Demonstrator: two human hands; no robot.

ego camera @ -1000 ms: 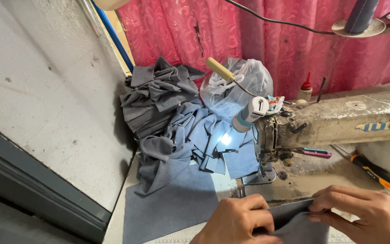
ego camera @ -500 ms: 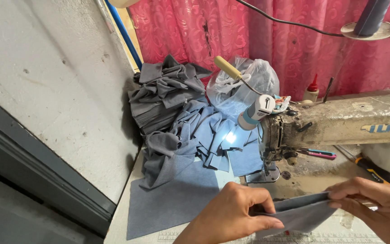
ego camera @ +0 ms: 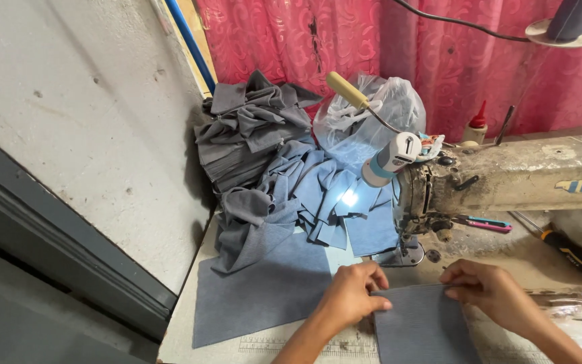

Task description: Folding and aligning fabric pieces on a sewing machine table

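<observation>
A small grey-blue fabric piece lies flat on the surface at the lower middle of the view, just in front of the presser foot of the old sewing machine. Its long axis runs from the near edge of the surface toward the machine, and its short top edge is turned to the needle area. The left hand rests on the upper left corner of this piece, fingers bent and close together, pressing the cloth down and pinching its edge. The right hand holds the upper right corner, with thumb and fingers closed narrowly on the fabric edge. To the left, a larger grey-blue fabric sheet lies flat on the surface, and behind it there is a loose heap of blue cut pieces lit by the small machine lamp. Further back, a stack of dark grey fabric leans near the wall, beside a clear plastic bag. On the right of the machine bed lie a screwdriver with an orange and black handle and a pink and teal thread snipper. A pink patterned curtain hangs behind everything
</observation>
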